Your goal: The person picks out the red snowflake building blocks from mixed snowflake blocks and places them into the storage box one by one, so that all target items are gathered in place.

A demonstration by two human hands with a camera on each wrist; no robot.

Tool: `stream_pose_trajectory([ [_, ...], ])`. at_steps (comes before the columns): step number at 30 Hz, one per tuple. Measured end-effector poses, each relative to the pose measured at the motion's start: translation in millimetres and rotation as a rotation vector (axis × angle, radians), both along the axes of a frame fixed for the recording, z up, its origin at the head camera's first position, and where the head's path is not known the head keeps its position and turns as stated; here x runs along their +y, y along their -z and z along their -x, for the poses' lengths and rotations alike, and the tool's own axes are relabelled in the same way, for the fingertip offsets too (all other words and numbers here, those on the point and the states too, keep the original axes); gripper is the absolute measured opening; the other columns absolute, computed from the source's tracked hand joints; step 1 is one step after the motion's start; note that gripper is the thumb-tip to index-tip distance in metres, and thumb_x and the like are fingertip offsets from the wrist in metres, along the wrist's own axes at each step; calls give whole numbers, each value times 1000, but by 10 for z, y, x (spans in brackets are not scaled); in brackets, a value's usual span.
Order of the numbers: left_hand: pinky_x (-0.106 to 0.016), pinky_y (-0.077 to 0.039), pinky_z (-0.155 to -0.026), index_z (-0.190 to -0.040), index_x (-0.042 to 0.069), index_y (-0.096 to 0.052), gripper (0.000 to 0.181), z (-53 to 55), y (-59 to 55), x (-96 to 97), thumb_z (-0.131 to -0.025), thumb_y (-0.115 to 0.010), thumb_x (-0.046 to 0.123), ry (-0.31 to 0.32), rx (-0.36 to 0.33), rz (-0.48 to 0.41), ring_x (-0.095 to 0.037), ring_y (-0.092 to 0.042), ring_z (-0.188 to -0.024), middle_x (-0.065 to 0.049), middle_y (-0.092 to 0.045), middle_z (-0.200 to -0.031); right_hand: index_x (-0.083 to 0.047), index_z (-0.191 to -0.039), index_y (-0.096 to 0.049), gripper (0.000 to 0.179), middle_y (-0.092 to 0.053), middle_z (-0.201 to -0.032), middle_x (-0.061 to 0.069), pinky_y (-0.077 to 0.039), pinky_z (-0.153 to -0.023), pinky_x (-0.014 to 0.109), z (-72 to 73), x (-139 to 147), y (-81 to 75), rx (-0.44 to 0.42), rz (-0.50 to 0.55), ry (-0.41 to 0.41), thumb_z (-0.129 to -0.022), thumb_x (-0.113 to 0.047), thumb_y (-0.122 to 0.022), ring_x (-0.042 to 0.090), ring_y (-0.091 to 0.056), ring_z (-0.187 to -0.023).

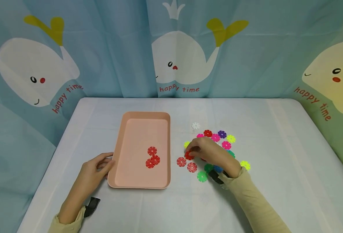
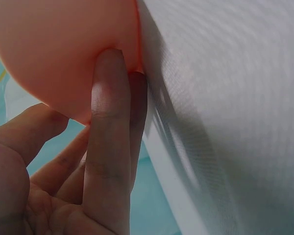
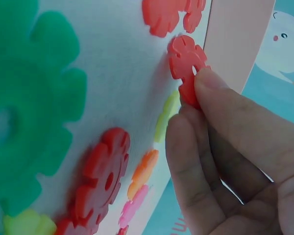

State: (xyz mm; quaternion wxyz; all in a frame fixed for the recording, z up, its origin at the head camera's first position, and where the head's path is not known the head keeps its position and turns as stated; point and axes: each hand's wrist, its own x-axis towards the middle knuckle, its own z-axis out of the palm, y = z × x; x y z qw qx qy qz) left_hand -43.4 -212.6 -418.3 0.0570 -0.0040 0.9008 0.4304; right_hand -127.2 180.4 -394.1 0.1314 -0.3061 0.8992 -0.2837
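Note:
My right hand [image 1: 207, 150] pinches a red notched plastic disc [image 3: 183, 61] between thumb and fingertips, just above the white table. Two more red discs [image 1: 181, 161] lie close by, left of the hand. My left hand [image 1: 94, 173] grips the left edge of a pink rectangular tray [image 1: 139, 183]. In the left wrist view its thumb is at the rim and fingers press against the tray's outside. Inside the tray, toward its right side, lie three red discs [image 1: 152, 150], two of them overlapping.
Loose discs of several colours are spread around and under my right hand, among them a green disc [image 1: 202, 176], a yellow disc [image 1: 245, 165], a purple disc [image 1: 222, 134] and a white disc [image 1: 196, 126]. A whale-printed curtain [image 1: 107, 64] hangs behind the table [image 1: 276, 136].

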Motion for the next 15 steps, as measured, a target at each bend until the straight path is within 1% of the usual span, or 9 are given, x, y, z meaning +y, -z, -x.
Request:
stream_pose_trajectory([
  [6, -22, -56, -67, -134, 4, -60, 38, -8, 3, -4, -100, -62, 22, 1, 6, -5, -18, -71, -91, -12, -71, -109, -6, -100, -77, 15, -75, -91, 0, -57, -76, 25, 0, 14, -19, 6, 4, -14, -85, -5, -77, 12, -68, -84],
  [10, -23, -57, -66, -134, 4, -59, 38, -2, 6, -1, -100, -62, 21, -5, -9, -14, -19, -71, -92, -13, -71, -110, -8, -100, -77, 15, -74, -93, -1, -57, -75, 22, -3, 11, -47, -18, 25, 1, -86, -4, -77, 11, -67, -85],
  [15, -22, -56, -66, -135, 4, -59, 39, 2, 4, 0, -100, -62, 22, -7, -17, -13, -18, -71, -91, -13, -71, -110, -10, -99, -78, 16, -74, -94, -2, -56, -75, 22, 6, 0, -65, -3, 49, 17, -84, -4, -78, 12, -67, -86],
])
